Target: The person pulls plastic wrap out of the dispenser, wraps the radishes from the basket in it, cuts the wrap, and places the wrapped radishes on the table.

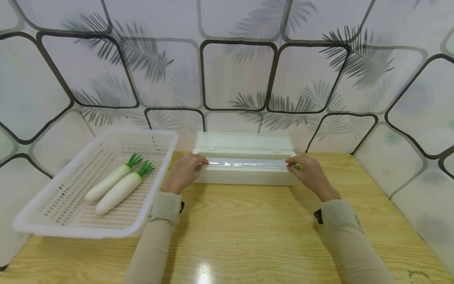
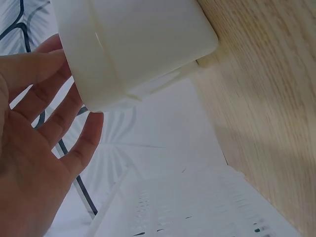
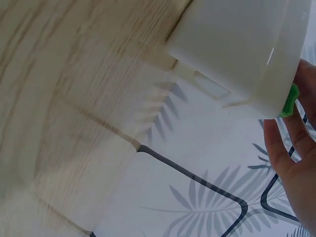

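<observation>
"Standing on the wood-grain table, the lid-up white dispenser box holds the cling film. Fingers?"

"Left hand and right hand bend theirs at its two ends; pinching or not, I can't tell."

"Best lift both ends evenly, then, clear of the green slider."

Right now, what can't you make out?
Left hand: left wrist view, most fingertips hidden behind the white box.
Green piece: head view, partly covered by the right hand.
Basket: left wrist view, cut off by the bottom edge.
Sleeve lettering: head view, too small to read.
</observation>
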A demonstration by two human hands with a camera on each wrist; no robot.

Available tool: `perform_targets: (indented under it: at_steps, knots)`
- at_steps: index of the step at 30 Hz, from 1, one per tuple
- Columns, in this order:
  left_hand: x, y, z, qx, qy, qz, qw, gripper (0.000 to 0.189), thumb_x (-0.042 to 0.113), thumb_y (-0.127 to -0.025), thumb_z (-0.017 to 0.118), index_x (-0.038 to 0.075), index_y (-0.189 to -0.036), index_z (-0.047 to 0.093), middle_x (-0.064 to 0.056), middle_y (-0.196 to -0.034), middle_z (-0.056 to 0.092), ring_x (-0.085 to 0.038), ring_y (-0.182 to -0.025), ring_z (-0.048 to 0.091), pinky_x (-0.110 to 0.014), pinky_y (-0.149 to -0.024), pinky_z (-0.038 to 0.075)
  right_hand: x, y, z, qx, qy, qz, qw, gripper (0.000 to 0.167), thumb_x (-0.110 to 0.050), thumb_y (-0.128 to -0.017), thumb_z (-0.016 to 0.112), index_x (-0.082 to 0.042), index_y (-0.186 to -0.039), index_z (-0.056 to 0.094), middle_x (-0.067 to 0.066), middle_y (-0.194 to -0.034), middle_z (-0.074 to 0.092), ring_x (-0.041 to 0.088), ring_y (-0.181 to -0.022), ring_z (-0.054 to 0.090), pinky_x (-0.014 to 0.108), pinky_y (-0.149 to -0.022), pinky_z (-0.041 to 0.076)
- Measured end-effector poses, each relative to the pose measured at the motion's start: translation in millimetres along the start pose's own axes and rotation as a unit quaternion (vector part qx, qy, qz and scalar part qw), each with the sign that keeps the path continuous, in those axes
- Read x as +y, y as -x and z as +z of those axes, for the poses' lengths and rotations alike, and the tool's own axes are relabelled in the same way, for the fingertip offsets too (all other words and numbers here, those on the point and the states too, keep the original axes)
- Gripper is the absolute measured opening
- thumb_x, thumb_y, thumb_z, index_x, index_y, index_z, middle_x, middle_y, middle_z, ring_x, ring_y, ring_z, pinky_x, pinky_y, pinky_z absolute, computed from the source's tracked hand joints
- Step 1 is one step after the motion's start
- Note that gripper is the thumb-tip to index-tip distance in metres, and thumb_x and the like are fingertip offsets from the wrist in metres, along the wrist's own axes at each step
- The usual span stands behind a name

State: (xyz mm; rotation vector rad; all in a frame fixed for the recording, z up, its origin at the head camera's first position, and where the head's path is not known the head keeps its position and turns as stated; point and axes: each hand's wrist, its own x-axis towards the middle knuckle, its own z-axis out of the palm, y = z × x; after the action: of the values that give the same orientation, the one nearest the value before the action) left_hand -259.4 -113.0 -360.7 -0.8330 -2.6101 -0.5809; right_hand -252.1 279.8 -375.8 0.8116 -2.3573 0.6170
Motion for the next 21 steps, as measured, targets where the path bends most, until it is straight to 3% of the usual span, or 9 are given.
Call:
perform_targets:
  at_steps: [5,15,21]
  knots:
    - [-1.4,-3.3,-1.4,-0.006,0.023,-0.016,0.9996,0.018,-0.013,-0.092,0.062,-0.004,-0.100,0.075,-0.017,-0.102,0.074,-0.034,-0.096,0.070,-0.043,-0.086,0.057,3,-1.6,-1,-0.005,-0.020,0.027,0.9994,0.023,0.016,-0.077,0.078,0.007,-0.098,0.074,0.014,-0.083,0.072,0.032,-0.074,0.068,0.047,-0.062,0.053]
    - [-4.4,-8.9,-2.1,-0.007,0.054,-0.025,0.9982,0.013,-0.013,-0.090,0.067,-0.006,-0.097,0.074,-0.017,-0.098,0.074,-0.032,-0.092,0.070,-0.041,-0.082,0.058,7,-6.2,4,-0.015,-0.044,0.034,0.9983,0.018,0.020,-0.081,0.072,0.009,-0.094,0.071,0.019,-0.087,0.070,0.035,-0.077,0.068,0.051,-0.067,0.057]
    - [-2.9,-11.5,-1.6,-0.007,0.031,-0.030,0.9990,0.019,-0.015,-0.089,0.063,0.001,-0.084,0.073,-0.011,-0.086,0.069,-0.029,-0.084,0.066,-0.039,-0.078,0.057,4,-10.4,7,-0.005,-0.030,0.004,0.9995,0.020,0.023,-0.084,0.064,0.003,-0.084,0.069,0.013,-0.081,0.064,0.031,-0.074,0.061,0.047,-0.065,0.052]
